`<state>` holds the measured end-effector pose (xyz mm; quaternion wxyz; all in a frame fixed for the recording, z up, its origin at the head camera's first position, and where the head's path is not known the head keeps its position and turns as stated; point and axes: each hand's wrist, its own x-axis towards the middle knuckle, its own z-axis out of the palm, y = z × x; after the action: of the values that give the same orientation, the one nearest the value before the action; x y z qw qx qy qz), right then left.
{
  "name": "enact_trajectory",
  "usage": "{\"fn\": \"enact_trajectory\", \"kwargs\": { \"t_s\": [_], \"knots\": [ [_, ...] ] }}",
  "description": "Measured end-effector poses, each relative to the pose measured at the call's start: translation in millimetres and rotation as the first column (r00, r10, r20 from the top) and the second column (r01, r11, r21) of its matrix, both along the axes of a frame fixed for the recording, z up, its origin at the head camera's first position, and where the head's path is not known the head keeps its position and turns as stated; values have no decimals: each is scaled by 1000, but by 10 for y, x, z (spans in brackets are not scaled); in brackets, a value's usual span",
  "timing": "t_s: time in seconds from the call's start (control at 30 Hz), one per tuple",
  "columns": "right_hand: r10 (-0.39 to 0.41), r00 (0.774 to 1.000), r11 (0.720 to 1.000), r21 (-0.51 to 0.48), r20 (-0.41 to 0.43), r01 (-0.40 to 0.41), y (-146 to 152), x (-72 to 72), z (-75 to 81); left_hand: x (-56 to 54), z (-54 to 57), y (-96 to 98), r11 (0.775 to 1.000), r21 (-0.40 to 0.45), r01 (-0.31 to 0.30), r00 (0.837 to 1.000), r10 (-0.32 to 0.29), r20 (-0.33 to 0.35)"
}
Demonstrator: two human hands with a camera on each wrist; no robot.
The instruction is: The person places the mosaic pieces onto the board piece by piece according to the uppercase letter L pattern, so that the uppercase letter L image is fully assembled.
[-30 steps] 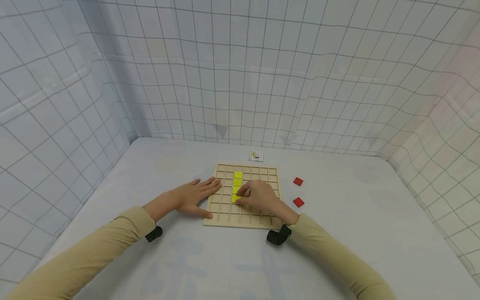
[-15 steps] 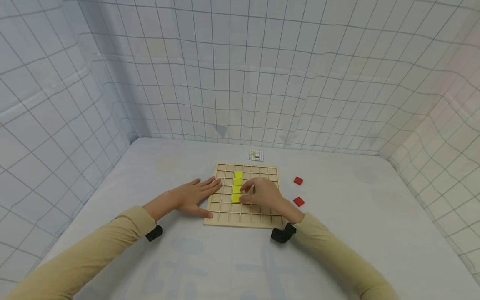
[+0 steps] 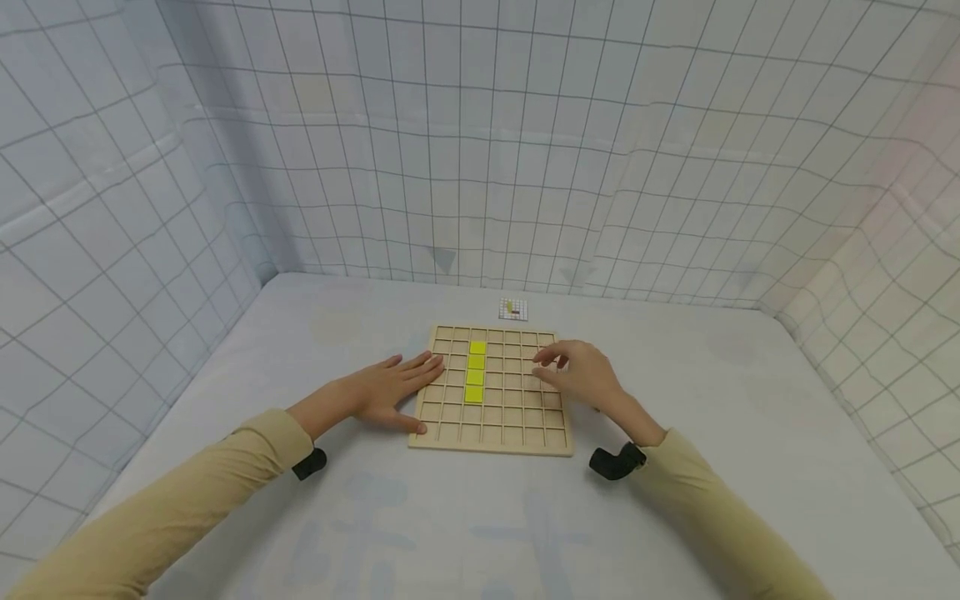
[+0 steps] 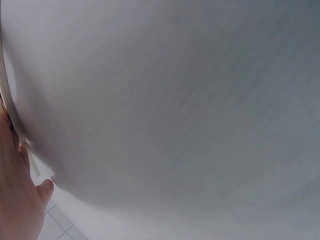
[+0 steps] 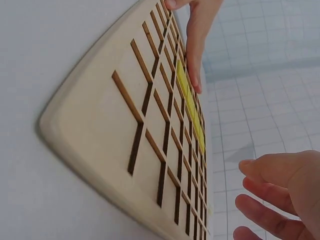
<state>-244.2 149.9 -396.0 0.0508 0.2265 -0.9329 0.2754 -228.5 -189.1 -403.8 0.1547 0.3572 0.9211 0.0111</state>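
the left hand (image 3: 390, 393) is laid flat, fingers spread, on the left rim of the board (image 3: 492, 433), set between the counter's (image 3: 720, 433) side edges. the right hand (image 3: 583, 372) is held over the board's right side, fingers bent, narrowly parted from the thumb. four yellow tiles (image 3: 475, 377) are seated in one column.

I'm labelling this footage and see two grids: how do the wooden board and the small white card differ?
The wooden board is much larger than the white card.
The wooden board is pale beige and bears four yellow tiles in one column; the white card shows a yellow patch and a dark one.
The left hand rests on the wooden board; no hand touches the white card.
Both have grids and lie on the table.
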Motion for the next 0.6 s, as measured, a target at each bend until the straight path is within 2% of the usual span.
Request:
{"fn": "enact_trajectory", "kwargs": {
  "t_s": [0.2,0.43,0.6],
  "knots": [
    [-37,999,999,33,1,37,259,25,21,2,26,-1,1000,-2,-3,1000,3,4],
    [-94,994,992,92,57,89,513,89,-22,-2,11,3,1000,-5,-2,1000,2,8],
    [-99,991,988,124,86,88,675,129,-68,-12,-16,-4,1000,-1,2,1000,-2,0]
  ]
}}
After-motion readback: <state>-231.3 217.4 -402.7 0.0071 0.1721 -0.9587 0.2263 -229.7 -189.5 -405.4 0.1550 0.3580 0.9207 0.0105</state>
